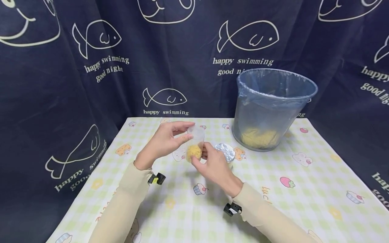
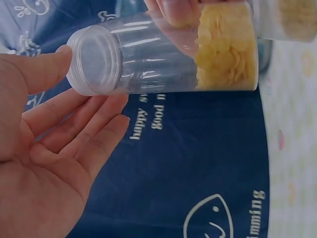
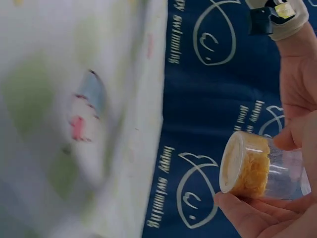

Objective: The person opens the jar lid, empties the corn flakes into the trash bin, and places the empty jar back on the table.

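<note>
A clear plastic jar [image 1: 198, 133] is held above the table between both hands. Pale yellow, flake-like pieces [image 2: 228, 49] lie in its bottom part, while the upper part is see-through. My left hand [image 1: 165, 140] is at the top, thumb and fingers pinching the translucent screw lid [image 2: 96, 60], which sits on the jar's mouth. Lower down, my right hand [image 1: 217, 167] grips the jar's body, thumb on the near side and fingers behind. The jar's round base [image 3: 231, 166] shows in the right wrist view. Just behind the right hand stands another jar with a silver foil-like top [image 1: 225, 152].
A translucent bucket [image 1: 267, 114] with a bluish bag liner stands at the back right, yellow material [image 1: 260, 137] at its bottom. A green-and-white checked cloth [image 1: 170, 222] covers the table. Dark blue fish-print curtains [image 1: 188, 60] hang behind and at both sides.
</note>
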The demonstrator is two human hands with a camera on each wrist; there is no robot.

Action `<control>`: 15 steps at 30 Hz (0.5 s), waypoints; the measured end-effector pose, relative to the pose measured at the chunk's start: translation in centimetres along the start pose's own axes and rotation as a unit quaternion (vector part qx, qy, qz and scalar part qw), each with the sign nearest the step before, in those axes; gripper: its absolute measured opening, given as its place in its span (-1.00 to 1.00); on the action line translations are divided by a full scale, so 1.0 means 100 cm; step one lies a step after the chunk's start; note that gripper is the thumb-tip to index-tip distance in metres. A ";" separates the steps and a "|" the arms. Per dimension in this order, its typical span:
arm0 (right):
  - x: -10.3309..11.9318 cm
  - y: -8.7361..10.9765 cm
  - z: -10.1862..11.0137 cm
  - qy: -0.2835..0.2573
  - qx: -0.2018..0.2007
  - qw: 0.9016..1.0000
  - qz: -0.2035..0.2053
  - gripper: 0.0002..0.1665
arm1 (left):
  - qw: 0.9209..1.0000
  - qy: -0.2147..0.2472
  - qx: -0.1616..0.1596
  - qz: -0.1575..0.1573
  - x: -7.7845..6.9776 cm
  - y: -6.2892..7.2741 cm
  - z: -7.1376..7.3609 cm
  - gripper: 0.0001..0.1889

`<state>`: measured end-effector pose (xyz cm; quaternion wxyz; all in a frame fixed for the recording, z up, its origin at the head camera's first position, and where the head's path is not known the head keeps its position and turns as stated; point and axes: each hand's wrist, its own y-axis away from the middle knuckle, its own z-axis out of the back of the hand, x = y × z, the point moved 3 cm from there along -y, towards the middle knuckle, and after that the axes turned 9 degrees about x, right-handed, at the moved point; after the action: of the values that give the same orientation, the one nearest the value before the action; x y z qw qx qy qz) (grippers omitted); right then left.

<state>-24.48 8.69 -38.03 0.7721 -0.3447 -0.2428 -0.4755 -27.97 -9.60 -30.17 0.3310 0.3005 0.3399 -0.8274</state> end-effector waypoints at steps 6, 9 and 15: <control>0.005 -0.009 0.029 0.035 -0.039 0.997 0.056 -0.44 | 0.999 0.025 -0.017 -0.039 -0.016 -0.014 0.007 -0.57; 0.001 -0.013 0.042 0.049 -0.057 0.994 0.074 -0.44 | 0.997 0.037 -0.027 -0.062 -0.020 -0.021 0.005 -0.56; -0.008 -0.022 0.064 0.050 -0.073 0.991 0.100 -0.43 | 0.991 0.072 -0.054 -0.101 -0.023 -0.036 -0.002 -0.51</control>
<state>-27.14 13.30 -33.82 0.7998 -0.3987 -0.1322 -0.4288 -29.27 -6.71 -27.33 0.2360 0.3054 0.4354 -0.8133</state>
